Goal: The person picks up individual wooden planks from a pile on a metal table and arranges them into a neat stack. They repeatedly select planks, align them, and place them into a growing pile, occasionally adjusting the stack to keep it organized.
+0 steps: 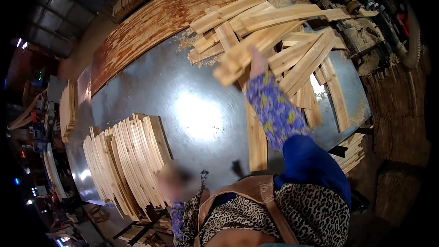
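The right hand (pixel 258 63) has its fingers bent over the edge of a pale board (pixel 276 35), apparently closed on it; the underside of the grip is hidden. That board lies slantwise across a loose pile (pixel 307 59) on the far right part of the metal table (pixel 137 93). Boards in the pile cross at many angles, so pulling 1 out could drag its neighbours along or send them sliding over the smooth top. A quick turn could also swing the board's far end into the pile. Another board (pixel 258 148) lies below the floral sleeve (pixel 274 105), where the forearm could knock it.

The left hand (pixel 169 185) is beside a stack of boards (pixel 137 155) packed on edge; it is too blurred to tell how far open it is or whether it holds anything. A careless nudge there could tip the outermost boards.
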The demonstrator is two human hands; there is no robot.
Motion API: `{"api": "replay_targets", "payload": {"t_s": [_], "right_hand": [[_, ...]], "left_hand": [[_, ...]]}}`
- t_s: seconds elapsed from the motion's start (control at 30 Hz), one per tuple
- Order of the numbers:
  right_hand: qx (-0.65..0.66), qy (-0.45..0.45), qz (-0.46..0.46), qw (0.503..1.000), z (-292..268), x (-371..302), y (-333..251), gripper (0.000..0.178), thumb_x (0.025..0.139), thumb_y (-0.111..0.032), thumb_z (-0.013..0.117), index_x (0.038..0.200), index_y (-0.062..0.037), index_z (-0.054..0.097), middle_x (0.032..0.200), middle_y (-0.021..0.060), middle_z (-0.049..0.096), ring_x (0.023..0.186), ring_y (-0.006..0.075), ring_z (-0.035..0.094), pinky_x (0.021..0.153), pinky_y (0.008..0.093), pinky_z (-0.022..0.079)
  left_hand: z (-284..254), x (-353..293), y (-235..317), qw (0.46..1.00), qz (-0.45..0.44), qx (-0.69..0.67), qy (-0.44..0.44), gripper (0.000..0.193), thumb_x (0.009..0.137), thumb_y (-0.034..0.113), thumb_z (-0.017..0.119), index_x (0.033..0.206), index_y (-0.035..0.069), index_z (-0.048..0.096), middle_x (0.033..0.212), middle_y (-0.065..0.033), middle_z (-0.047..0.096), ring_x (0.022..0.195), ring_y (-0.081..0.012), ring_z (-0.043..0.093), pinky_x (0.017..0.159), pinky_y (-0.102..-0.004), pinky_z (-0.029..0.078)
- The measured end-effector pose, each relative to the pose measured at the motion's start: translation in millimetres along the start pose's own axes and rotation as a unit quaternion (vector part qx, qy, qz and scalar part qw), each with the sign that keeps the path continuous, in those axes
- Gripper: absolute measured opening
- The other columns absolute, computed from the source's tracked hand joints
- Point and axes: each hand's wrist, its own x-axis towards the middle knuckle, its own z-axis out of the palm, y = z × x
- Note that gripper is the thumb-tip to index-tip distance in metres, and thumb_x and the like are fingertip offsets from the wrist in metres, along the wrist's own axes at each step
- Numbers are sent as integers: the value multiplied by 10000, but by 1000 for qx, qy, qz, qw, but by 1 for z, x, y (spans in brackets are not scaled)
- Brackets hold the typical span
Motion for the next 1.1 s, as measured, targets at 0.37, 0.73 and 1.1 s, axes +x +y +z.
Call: {"api": "replay_targets", "payload": {"t_s": [0.37,0.73,1.1], "right_hand": [[-749,-190,78,630,-188,-231,149,1134,853,-516,877,1664,53,325,1590,332,521,1470,434,548,1203,496,479],[-641,-272,53,715,-227,-195,189,802,1013,-395,740,1656,-4,462,1446,166,705,1357,306,633,1195,389,457],[-505,-315,106,797,-158,-295,200,747,1005,-306,793,1613,24,512,1514,207,656,1361,289,635,1189,385,478]], "left_hand": [[-29,102,267,730,-205,-551,-348,1017,955,417,802,1695,-79,312,1512,-331,603,1405,-375,607,1193,-445,483],[-5,73,223,653,-178,-665,-315,709,923,207,734,1547,-43,509,1338,-193,723,1188,-340,720,1090,-426,562],[7,74,186,347,-452,-777,-268,671,1119,601,555,1443,22,658,1306,-200,762,1157,-324,757,986,-511,652]]}}
